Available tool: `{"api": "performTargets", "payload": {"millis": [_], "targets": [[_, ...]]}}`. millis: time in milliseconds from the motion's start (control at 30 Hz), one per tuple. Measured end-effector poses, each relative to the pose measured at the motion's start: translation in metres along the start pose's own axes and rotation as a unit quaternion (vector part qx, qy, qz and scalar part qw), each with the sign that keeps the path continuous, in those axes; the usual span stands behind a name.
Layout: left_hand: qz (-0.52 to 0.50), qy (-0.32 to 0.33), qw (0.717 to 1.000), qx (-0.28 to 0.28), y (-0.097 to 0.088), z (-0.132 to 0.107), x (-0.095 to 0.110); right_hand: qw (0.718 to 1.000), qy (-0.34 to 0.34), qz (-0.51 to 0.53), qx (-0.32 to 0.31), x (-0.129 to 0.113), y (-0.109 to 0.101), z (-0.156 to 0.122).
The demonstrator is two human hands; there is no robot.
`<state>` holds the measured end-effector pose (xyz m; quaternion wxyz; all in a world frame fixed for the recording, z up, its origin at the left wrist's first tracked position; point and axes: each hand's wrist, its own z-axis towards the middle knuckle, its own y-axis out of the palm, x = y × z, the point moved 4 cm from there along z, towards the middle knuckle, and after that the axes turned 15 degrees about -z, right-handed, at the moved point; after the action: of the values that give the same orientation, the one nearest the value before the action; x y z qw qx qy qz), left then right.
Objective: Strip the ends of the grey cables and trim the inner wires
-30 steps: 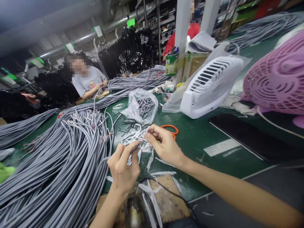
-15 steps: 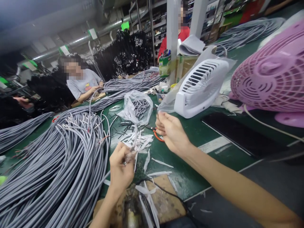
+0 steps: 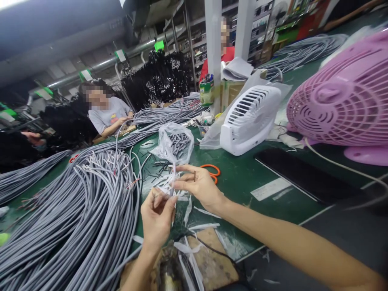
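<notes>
My left hand [image 3: 157, 218] is closed in a pinch around a grey cable [image 3: 171, 191] near its end, which points up and away from me. My right hand [image 3: 203, 188] meets it from the right, with thumb and forefinger on the cable's pale end part. A thin brown sliver [image 3: 195, 176] shows by the right hand's curled fingers; I cannot make out what it is. Just beyond both hands lie white strips [image 3: 162, 182]. Scissors with orange handles [image 3: 216, 174] rest behind my right hand, partly hidden by it.
A large bundle of grey cables [image 3: 87, 214] fills the left side. Ahead stands a clear bag [image 3: 162, 141] of short dark grey pieces. A white fan [image 3: 251, 121], a pink fan [image 3: 333, 97] and a black phone-like slab [image 3: 300, 176] are on the right. A co-worker [image 3: 109, 115] sits across the table.
My right hand has moved left and down from beside the scissors to the cable end at my left hand. More of the scissors' orange handles now shows. The view has shifted slightly.
</notes>
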<state>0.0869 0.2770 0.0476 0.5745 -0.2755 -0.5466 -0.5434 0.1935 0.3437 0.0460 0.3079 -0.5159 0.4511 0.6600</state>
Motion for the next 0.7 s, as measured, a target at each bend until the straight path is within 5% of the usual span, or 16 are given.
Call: {"api": "performTargets", "payload": {"millis": [167, 300, 533, 700], "targets": [[-0.065, -0.026, 0.996, 0.052, -0.001, 0.002, -0.003, 0.987, -0.105, -0.095, 0.073, -0.006, -0.001, -0.01], [-0.084, -0.04, 0.992, 0.082, -0.007, 0.006, -0.006, 0.957, -0.215, -0.194, 0.031, -0.009, 0.006, -0.023], [-0.041, 0.014, 0.991, 0.124, -0.021, 0.013, -0.004, 0.808, -0.486, -0.329, 0.048, -0.021, 0.016, -0.054], [-0.051, 0.012, 0.993, 0.105, -0.019, 0.011, -0.001, 0.788, -0.379, -0.47, 0.12, -0.011, 0.014, -0.039]]}}
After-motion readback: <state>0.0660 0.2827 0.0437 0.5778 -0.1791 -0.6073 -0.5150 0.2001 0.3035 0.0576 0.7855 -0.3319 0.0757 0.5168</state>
